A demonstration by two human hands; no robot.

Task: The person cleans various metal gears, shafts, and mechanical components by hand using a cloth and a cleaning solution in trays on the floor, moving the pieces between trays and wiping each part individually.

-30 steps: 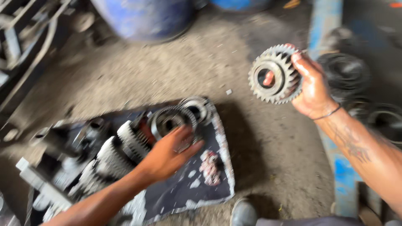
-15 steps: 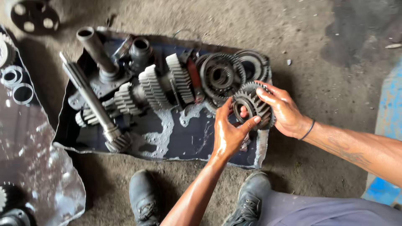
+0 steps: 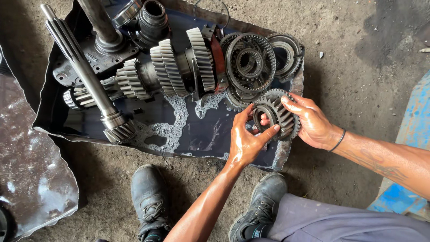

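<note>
Helical gear [image 3: 276, 114], grey steel with slanted teeth and an open hub, sits over the right end of the wet, soapy metal tray [image 3: 188, 134] on the dirt floor. Both oily hands pinch it: left hand [image 3: 245, 142] grips the lower rim with thumb and fingers, right hand [image 3: 313, 123] clasps the far side. A toothed gear shaft [image 3: 170, 71] lies just beside it.

Both arms bare, no sleeves, no gloves. Left hand [image 3: 245, 142] and right hand [image 3: 312, 124] wet and shiny with oily film. Thin dark band [image 3: 339, 140] on right wrist, faded tattoo [image 3: 376, 166] on right forearm. Grey trousers [image 3: 345, 224]. Scuffed black lace-up work boots [image 3: 150, 197], dusty, worn toes.
</note>
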